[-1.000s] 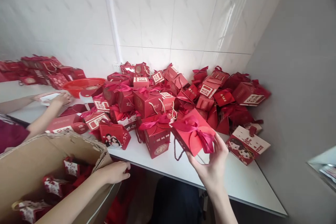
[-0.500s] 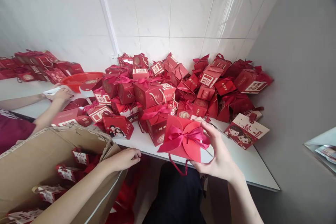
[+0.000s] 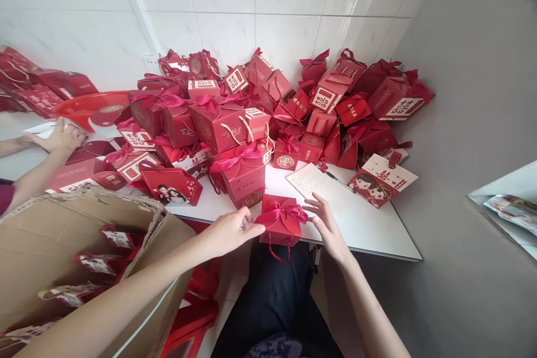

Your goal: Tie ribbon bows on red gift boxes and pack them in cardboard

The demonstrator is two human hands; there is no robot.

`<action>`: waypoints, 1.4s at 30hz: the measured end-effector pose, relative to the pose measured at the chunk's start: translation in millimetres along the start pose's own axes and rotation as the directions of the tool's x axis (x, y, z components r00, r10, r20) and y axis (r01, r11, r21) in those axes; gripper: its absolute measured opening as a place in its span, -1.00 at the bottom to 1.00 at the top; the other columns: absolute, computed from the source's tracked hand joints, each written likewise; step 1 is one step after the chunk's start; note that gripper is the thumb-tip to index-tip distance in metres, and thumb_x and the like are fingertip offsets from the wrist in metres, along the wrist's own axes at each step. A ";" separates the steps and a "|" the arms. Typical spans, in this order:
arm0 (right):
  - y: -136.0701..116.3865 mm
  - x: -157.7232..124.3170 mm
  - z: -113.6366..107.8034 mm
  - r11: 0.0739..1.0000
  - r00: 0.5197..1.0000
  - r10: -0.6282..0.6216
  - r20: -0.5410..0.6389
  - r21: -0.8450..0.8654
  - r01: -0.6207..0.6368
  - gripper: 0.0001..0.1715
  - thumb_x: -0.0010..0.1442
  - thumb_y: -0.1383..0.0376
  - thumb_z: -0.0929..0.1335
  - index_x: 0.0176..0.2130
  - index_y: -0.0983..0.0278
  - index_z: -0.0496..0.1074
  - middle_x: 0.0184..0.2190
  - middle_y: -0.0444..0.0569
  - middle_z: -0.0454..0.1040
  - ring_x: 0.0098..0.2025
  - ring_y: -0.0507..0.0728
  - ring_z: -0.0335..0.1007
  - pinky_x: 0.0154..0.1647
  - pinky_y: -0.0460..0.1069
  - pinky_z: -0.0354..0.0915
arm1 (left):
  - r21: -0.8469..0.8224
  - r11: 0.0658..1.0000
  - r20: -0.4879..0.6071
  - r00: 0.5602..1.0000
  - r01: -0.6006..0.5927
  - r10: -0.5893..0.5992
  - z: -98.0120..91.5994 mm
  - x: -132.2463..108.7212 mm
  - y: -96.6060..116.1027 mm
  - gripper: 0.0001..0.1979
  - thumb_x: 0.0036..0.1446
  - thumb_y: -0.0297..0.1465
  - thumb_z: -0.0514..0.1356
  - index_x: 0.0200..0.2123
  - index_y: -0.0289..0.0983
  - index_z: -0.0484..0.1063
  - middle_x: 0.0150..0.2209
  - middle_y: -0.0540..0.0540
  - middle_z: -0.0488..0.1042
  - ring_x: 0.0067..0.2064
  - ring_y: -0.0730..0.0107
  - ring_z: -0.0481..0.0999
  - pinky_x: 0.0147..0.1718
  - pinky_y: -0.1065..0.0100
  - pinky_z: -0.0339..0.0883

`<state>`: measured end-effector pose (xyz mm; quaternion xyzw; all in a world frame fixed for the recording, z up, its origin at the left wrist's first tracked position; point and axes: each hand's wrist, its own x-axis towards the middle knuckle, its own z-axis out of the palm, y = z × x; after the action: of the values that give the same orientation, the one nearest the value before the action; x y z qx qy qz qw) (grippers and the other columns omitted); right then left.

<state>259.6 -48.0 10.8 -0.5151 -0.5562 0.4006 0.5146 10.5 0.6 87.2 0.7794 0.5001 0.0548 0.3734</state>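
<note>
A small red gift box (image 3: 280, 230) with a pink ribbon bow (image 3: 285, 213) on its lid and a dark red cord handle stands at the table's front edge, in front of me. My left hand (image 3: 229, 232) is at its left side, fingers loosely curled and thumb stretched out to the ribbon's left end; nothing shows gripped in it. To the right of the bow, my right hand (image 3: 329, 229) has its fingers spread, the tips close to the ribbon's right loop. Whether those tips touch it is hard to tell.
Many red gift boxes (image 3: 220, 126) are piled along the tiled wall. A notebook (image 3: 312, 182) with a pen lies behind my right hand, beside a printed box (image 3: 377, 179). A cardboard carton (image 3: 138, 201) holding more boxes is at left. A co-worker's hand (image 3: 62, 137) rests near a red basin (image 3: 90, 102).
My right hand has let go of the gift box, which now stands on the table edge. My left hand has moved right from the carton's side to the bow. The view has tilted downward.
</note>
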 end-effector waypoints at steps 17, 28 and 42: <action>-7.5 26.5 19.7 0.799 0.939 0.343 0.008 0.523 -0.297 -0.63 -0.09 0.10 0.44 -0.57 0.31 0.31 -0.59 -0.18 0.35 -0.50 -0.04 0.26 -0.38 -0.10 0.28 | -0.549 0.835 0.031 0.997 -0.045 0.075 8.6 26.7 -15.5 -0.68 0.01 -0.15 0.08 -0.56 -0.28 0.17 -0.52 0.07 0.19 -0.41 0.46 0.32 -0.33 0.34 0.36; 13.0 24.2 -63.4 0.861 0.736 0.371 -0.566 0.507 -0.043 -0.62 -0.20 0.14 0.47 -0.59 0.25 0.22 -0.66 -0.25 0.30 -0.56 -0.04 0.31 -0.37 -0.03 0.45 | 0.590 0.789 -0.009 0.979 0.170 -0.204 -18.5 16.4 -46.5 -0.86 -0.04 -0.45 -0.01 -0.58 -0.27 0.28 -0.52 -0.12 0.37 -0.45 0.26 0.39 -0.49 0.35 0.10; -164.1 79.7 -22.8 0.978 0.972 -0.188 -0.143 0.059 0.198 -0.69 -0.09 0.11 0.44 -0.56 0.31 0.42 -0.54 -0.09 0.48 -0.47 0.03 0.38 -0.40 -0.08 0.29 | -0.486 0.753 -0.261 0.896 -0.443 0.359 -98.2 32.8 105.2 -0.75 0.02 -0.28 0.14 -0.33 -0.35 0.43 -0.50 -0.02 0.34 -0.58 0.61 0.19 -0.62 0.50 0.06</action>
<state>260.6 4.3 187.1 -0.4656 -0.5521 0.3324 0.6066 59.3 56.0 214.9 0.7269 0.3123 0.3297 0.5152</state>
